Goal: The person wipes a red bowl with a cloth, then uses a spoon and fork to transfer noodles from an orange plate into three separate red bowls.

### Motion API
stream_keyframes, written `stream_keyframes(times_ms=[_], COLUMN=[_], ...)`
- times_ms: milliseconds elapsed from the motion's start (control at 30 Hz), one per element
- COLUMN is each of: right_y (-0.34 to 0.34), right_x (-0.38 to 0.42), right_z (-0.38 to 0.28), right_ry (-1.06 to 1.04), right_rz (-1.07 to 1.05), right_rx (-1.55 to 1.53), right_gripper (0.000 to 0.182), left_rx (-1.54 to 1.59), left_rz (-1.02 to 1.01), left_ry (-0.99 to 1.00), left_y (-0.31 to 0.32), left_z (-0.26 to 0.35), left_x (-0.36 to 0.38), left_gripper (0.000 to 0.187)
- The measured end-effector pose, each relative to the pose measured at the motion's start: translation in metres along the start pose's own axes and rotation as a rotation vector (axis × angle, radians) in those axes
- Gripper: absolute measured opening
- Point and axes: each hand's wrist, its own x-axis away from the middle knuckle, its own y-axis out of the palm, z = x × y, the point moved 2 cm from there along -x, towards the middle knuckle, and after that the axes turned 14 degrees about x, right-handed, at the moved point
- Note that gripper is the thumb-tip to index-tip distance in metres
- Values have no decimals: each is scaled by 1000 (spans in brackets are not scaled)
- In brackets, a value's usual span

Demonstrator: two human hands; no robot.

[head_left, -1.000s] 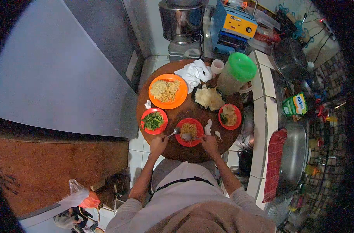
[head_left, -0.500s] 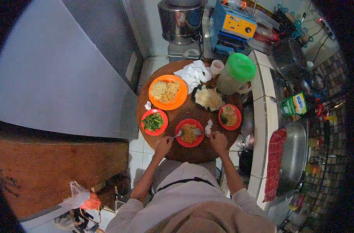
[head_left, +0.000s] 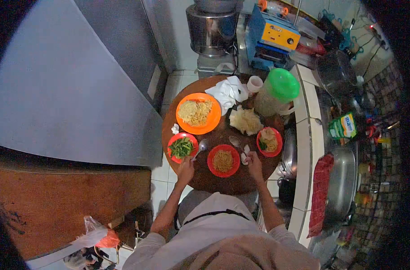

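Observation:
My left hand is closed round the handle of a spoon, whose bowl is just right of the red plate of greens. In my right hand is another utensil, its head above and right of the middle bowl; whether it is a spoon or fork is unclear. Between my hands sits the red bowl of noodles, touched by neither utensil. A crumpled white tissue lies against my right hand. The small red bowl with noodles and greens is to the right.
On the round table stand an orange plate of noodles, white crumpled paper, a plate of pale food, a cup and a green-lidded pitcher. A tiled counter borders the right side.
Both utensils have left the middle bowl. My left hand has moved left with its spoon, toward the greens, and the right utensil has lifted away to the upper right. The view has shifted slightly.

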Motion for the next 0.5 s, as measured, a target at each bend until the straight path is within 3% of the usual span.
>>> stream_keyframes(times_ms=[33, 100, 200, 367, 500], right_y=[6, 21, 21, 60, 101], right_x=[-8, -29, -55, -108, -141], right_z=[2, 5, -56, -69, -63], right_ry=[-9, -57, -171, -324, -493], right_rz=[0, -108, 6, -112, -8], right_rx=[1, 341, 582, 521, 472], right_gripper=[20, 20, 19, 18, 19], left_rx=[-44, -84, -3, 16, -21], left_rz=[32, 72, 97, 46, 44], left_ry=[-22, -42, -170, -345, -446], left_y=[-2, -4, -12, -21, -37], left_z=[0, 0, 6, 4, 22], left_x=[-3, -8, -19, -37, -51], left_gripper=[17, 17, 19, 22, 22])
